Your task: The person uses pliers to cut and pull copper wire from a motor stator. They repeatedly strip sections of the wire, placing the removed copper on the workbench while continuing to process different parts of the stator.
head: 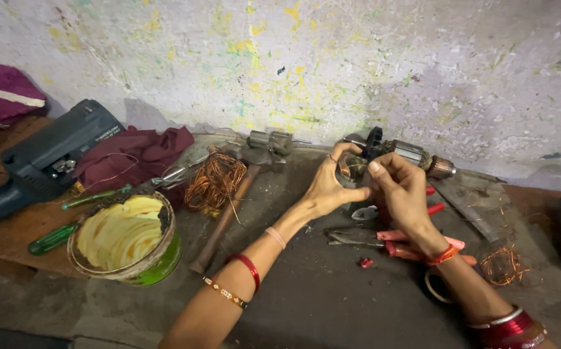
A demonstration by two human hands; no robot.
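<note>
Left hand and right hand together hold grey metal motor armature with copper windings, above dark grey surface, close to paint-spattered wall. Long axis of armature nearly horizontal, slightly tilted; copper commutator end points right, other end hidden between hands. Left fingers curled tight around near end; right fingers closed, pinching there too. Red-handled pliers lie under right wrist. Tangle of copper wire and wooden-handled hammer lie left of hands.
</note>
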